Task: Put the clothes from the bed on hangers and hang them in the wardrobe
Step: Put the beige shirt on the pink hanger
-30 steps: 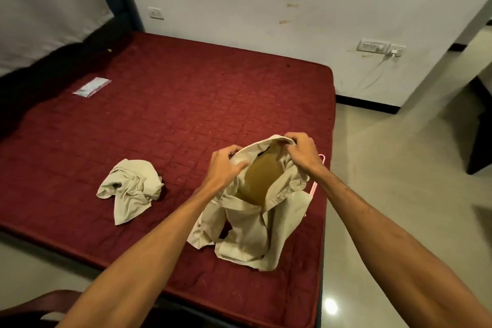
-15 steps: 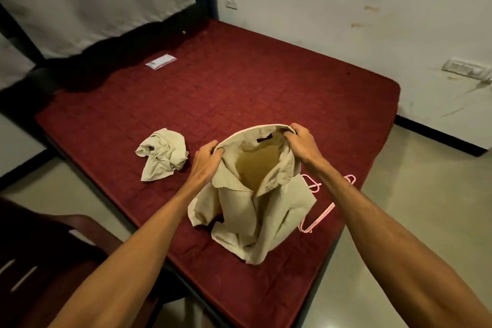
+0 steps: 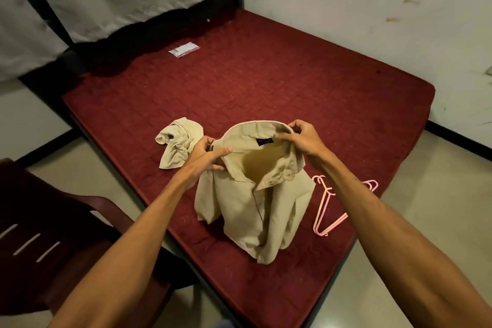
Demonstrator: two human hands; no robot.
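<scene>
While both hands hold the shirt (image 3: 255, 208) up by its collar (image 3: 253, 129), I can see the neck hole stand wide open. My left hand (image 3: 206, 158) pinches the left side of the collar, thumb on top. My right hand (image 3: 303, 138) pinches the right side, and its fingers (image 3: 287, 137) curl over the edge. I think I hold it this way so the neck stays open and the shirt faces me, ready for a hanger to slip in.

The rest of the shirt sags down, and its bottom rests on the bed (image 3: 292, 82) near the front edge. The front looks closed near the top, so a button may need undoing first. I cannot tell for sure.

The pink hangers (image 3: 323, 206) lie on the bed just beside the shirt, on my right, close enough for a hand to grab one. I count at least two, one over the other. A second cloth (image 3: 178, 144) lies crumpled on the bed just behind my left hand, waiting its turn. A dark chair (image 3: 53, 221) stands on my left by the bed. I see no wardrobe here. Nothing is on a hanger yet, so I judge the job is near its start.
</scene>
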